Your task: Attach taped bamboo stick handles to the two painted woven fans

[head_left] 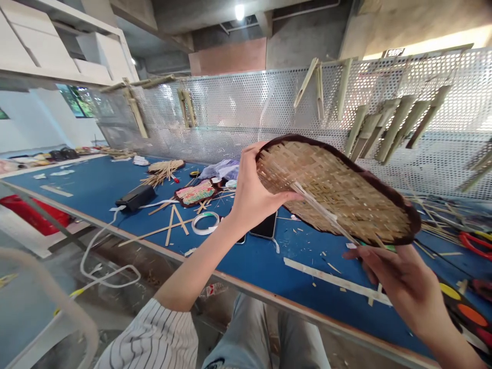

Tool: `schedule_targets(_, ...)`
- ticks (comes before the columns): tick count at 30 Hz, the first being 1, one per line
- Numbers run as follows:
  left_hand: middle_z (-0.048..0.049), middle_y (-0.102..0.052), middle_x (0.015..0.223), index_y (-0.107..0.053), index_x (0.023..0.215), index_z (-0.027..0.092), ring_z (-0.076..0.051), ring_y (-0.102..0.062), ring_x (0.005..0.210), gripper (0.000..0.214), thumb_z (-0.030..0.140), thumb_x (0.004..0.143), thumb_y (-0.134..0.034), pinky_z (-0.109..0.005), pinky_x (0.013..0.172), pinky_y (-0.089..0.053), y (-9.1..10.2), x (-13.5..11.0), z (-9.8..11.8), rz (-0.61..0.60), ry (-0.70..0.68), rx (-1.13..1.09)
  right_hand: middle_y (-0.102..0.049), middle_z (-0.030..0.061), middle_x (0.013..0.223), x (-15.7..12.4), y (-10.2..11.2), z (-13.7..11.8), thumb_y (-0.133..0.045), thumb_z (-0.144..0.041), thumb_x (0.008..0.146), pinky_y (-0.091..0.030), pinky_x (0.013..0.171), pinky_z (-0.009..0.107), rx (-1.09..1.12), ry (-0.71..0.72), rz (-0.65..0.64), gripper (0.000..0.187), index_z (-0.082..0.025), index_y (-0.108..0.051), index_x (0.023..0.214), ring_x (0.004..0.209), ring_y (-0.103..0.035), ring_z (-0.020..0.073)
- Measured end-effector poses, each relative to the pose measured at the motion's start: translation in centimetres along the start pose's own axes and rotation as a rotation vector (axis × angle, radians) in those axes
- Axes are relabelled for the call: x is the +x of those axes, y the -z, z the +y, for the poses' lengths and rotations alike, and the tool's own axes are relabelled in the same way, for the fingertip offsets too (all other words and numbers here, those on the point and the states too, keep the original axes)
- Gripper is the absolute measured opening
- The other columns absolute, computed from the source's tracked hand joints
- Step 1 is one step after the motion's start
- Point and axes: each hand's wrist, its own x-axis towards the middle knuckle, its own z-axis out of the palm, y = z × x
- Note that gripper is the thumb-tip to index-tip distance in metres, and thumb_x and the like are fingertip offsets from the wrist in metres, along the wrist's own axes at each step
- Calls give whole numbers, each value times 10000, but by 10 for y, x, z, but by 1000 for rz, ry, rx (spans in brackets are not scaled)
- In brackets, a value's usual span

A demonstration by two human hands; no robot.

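A woven bamboo panel (346, 179), oval with a dark brown bound edge, is held up tilted above the table. My left hand (255, 189) grips its left end, the thumb pressed on the woven face and the fingers behind the edge. A thin pale stick (317, 205) slants across the weave from near that thumb down to the lower edge. At the panel's lower right, my right hand (400, 287) is closed, with the thumb and finger pinching the stick's lower end. Some of its fingers are hidden under the panel.
On the blue table (238, 266) lie a tape roll (205, 223), a phone (265, 225), a black power adapter (135, 198) with a white cable, bamboo strips (163, 171), a colourful brown-edged panel (197, 192) and red-handled scissors (474, 243). A perforated metal screen (230, 107) stands behind.
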Motion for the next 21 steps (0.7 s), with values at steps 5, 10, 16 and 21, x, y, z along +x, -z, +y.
schedule_targets(5,-129,-462,1320,-391,1252,261,-327,-477,1209,979,583,440,-833,-441,1009,-382,3,-7,-4,46,-9,-42,-572,-37,555,-9,6,4,-512,-262,915,-402,517,199,-298,238,85,198,-194,-689,975,430,-480,71)
schedule_targets(10,-124,-394,1414,-406,1276,278,-344,-380,1311,975,570,452,-837,-455,1052,-354,3,-13,-6,79,15,-61,-724,29,703,-7,13,7,-529,-142,897,-421,542,187,-524,528,107,178,-160,-656,1020,476,-585,81)
schedule_targets(16,-121,-336,1484,-453,1273,256,-341,-210,1412,881,571,527,-801,-497,1128,-239,-14,-29,-6,102,425,-329,-750,55,867,3,1,7,-510,-43,876,-488,670,154,-597,628,214,396,-188,-574,1239,681,-700,117)
schedule_targets(21,-98,-660,1170,-648,1034,231,-346,-533,1196,455,561,721,-643,-526,1001,-426,-16,-55,3,21,1189,-1003,-743,41,900,11,-3,24,-607,-44,823,-504,710,212,-676,804,228,687,-232,-376,1441,703,-693,145)
